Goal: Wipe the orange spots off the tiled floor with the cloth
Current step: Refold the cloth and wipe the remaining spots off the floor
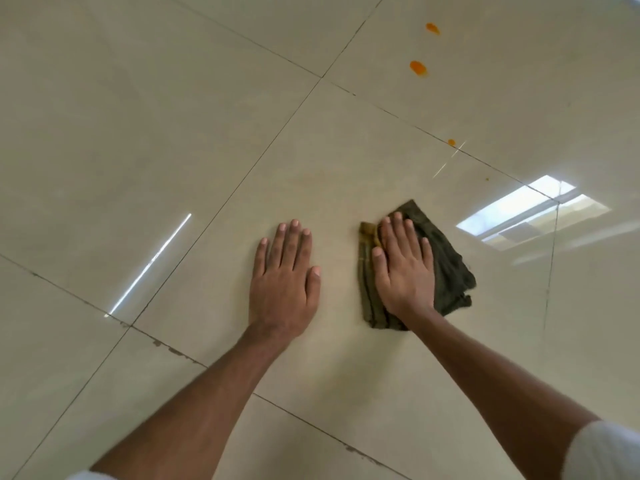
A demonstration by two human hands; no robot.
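A dark olive cloth (450, 268) lies folded on the beige tiled floor (173, 133), stained orange along its left edge. My right hand (403, 268) presses flat on top of it, fingers spread. My left hand (285, 282) rests flat on the bare tile to the left of the cloth, holding nothing. Orange spots sit farther away to the upper right: one large spot (418, 68), another (432, 28) beyond it, a small one (451, 142) on a grout line, and a tiny speck (487, 179).
Dark grout lines (242, 181) cross the glossy tiles. A bright window reflection (533, 213) glares on the floor right of the cloth, and a thin light streak (152, 261) lies at the left.
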